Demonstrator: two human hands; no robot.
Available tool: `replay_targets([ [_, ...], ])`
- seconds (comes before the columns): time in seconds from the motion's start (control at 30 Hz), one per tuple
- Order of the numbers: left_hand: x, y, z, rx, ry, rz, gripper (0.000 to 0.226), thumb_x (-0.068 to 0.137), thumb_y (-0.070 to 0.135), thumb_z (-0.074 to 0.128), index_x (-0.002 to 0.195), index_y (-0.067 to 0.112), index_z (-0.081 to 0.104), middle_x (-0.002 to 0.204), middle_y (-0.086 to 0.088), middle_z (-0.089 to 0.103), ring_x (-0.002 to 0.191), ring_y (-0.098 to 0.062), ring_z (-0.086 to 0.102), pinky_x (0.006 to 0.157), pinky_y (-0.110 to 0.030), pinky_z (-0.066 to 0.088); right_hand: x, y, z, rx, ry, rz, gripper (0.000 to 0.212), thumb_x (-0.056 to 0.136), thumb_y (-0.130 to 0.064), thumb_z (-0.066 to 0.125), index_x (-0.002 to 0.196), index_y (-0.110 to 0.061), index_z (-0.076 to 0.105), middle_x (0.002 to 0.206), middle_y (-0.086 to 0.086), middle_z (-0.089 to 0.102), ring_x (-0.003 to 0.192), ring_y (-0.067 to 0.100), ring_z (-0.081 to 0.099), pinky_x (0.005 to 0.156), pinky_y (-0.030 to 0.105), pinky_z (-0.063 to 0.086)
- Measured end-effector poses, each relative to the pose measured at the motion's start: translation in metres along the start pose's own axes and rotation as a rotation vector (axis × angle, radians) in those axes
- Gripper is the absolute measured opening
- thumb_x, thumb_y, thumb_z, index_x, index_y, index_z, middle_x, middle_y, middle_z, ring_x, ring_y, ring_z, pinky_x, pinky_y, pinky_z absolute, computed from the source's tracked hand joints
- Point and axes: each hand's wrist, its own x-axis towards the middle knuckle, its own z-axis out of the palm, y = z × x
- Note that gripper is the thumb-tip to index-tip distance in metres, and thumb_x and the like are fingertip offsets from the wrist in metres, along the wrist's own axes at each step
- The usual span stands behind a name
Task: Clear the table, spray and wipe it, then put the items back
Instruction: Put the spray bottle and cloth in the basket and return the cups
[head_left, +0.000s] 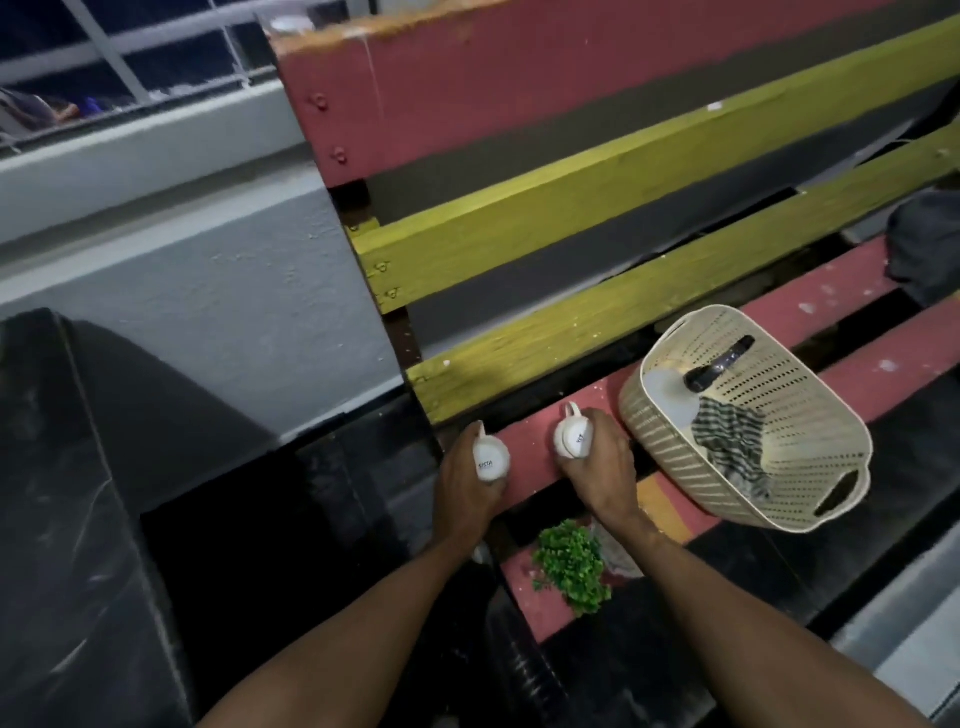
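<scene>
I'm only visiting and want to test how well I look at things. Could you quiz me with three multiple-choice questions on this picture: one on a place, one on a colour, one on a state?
1. Where does the striped cloth lie?
A. in the basket
B. on the floor
C. on the windowsill

2. What colour is the basket?
A. blue
B. black
C. cream

3. What is the left hand doing?
A. lying flat and open
B. gripping a white mug
C. gripping the cloth

Answers:
1 A, the cloth is bunched up inside the basket's walls.
2 C, its perforated walls and rim are a pale cream.
3 B, the fingers curl round the mug's body.
</scene>
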Motion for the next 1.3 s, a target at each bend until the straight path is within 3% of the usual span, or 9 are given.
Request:
replay_targets([
  [0.13, -0.036, 0.034, -0.063, -0.024, 0.039, 0.014, 0.079, 0.073, 0.029, 0.087, 0.142, 0.022, 0.05, 0.133, 0.001, 0.064, 0.119, -0.017, 0.062, 0.101, -0.033, 0.05, -0.055, -0.05, -0.035, 0.096, 0.027, -0.022, 0.057, 0.072, -0.023, 0.084, 0.12, -0.013, 0.056, 0.107, 0.001, 0.058, 0.095, 0.022, 0.055, 0.072, 0.03, 0.037],
  [0.3, -0.113, 0.081, -0.166, 0.009, 0.182, 0.085, 0.077, 0.065, 0.026, 0.088, 0.136, 0.016, 0.059, 0.126, -0.001, 0.07, 0.113, -0.019, 0.066, 0.099, -0.029, 0.049, -0.147, -0.128, -0.057, 0.151, 0.023, -0.132, 0.049, 0.071, -0.039, 0.08, 0.11, -0.023, 0.056, 0.102, -0.002, 0.059, 0.092, 0.024, 0.059, 0.07, 0.034, 0.045],
  [0.43, -0.188, 0.093, -0.255, 0.007, 0.281, 0.07, 0.078, 0.061, 0.017, 0.089, 0.135, 0.017, 0.062, 0.122, 0.001, 0.072, 0.109, -0.013, 0.067, 0.094, -0.008, 0.042, -0.222, -0.201, -0.065, 0.202, -0.032, -0.233, 0.048, 0.067, -0.038, 0.081, 0.106, -0.024, 0.057, 0.099, -0.001, 0.058, 0.092, 0.025, 0.057, 0.073, 0.036, 0.046],
  [0.53, -0.238, 0.086, -0.326, 0.005, 0.354, 0.046, 0.076, 0.06, 0.02, 0.087, 0.132, 0.019, 0.064, 0.118, 0.002, 0.073, 0.108, -0.015, 0.069, 0.098, -0.027, 0.051, -0.275, -0.255, -0.06, 0.201, -0.077, -0.301, 0.05, 0.063, -0.036, 0.081, 0.105, -0.023, 0.057, 0.1, 0.003, 0.059, 0.094, 0.029, 0.057, 0.078, 0.041, 0.048],
  [0.67, -0.295, 0.052, -0.425, 0.035, 0.436, -0.01, 0.076, 0.058, 0.02, 0.087, 0.13, 0.019, 0.065, 0.117, 0.002, 0.074, 0.108, -0.014, 0.069, 0.098, -0.037, 0.053, -0.335, -0.321, -0.034, 0.178, -0.129, -0.363, 0.052, 0.061, -0.031, 0.084, 0.105, -0.016, 0.059, 0.102, 0.009, 0.062, 0.095, 0.035, 0.057, 0.078, 0.04, 0.045],
  [0.8, -0.343, 0.001, -0.523, 0.055, 0.52, -0.069, 0.075, 0.056, 0.014, 0.091, 0.128, 0.016, 0.067, 0.114, 0.001, 0.074, 0.1, -0.011, 0.07, 0.092, -0.026, 0.054, -0.391, -0.383, 0.013, 0.21, -0.183, -0.429, 0.05, 0.064, -0.026, 0.086, 0.104, -0.012, 0.06, 0.103, 0.011, 0.064, 0.096, 0.035, 0.059, 0.079, 0.037, 0.042],
  [0.93, -0.381, -0.077, -0.615, 0.022, 0.596, -0.156, 0.075, 0.054, 0.011, 0.092, 0.126, 0.016, 0.068, 0.111, 0.001, 0.075, 0.098, -0.013, 0.07, 0.092, -0.03, 0.056, -0.451, -0.448, 0.082, 0.202, -0.231, -0.447, 0.049, 0.067, -0.028, 0.085, 0.105, -0.013, 0.059, 0.105, 0.008, 0.063, 0.097, 0.032, 0.058, 0.079, 0.036, 0.042],
  [1.17, -0.412, -0.203, -0.75, 0.009, 0.579, -0.272, 0.08, 0.055, 0.008, 0.095, 0.129, 0.016, 0.066, 0.113, 0.002, 0.074, 0.103, -0.013, 0.068, 0.095, -0.027, 0.053, -0.525, -0.554, 0.21, 0.217, -0.28, -0.387, 0.043, 0.07, -0.03, 0.082, 0.103, -0.014, 0.061, 0.1, 0.005, 0.064, 0.095, 0.029, 0.058, 0.085, 0.044, 0.049],
  [1.3, -0.406, -0.235, -0.779, 0.006, 0.541, -0.267, 0.081, 0.053, 0.015, 0.096, 0.128, 0.019, 0.066, 0.113, 0.004, 0.074, 0.104, -0.011, 0.069, 0.097, -0.03, 0.054, -0.53, -0.574, 0.239, 0.172, -0.257, -0.358, 0.043, 0.068, -0.033, 0.081, 0.1, -0.016, 0.059, 0.098, 0.005, 0.064, 0.092, 0.03, 0.058, 0.082, 0.046, 0.051],
])
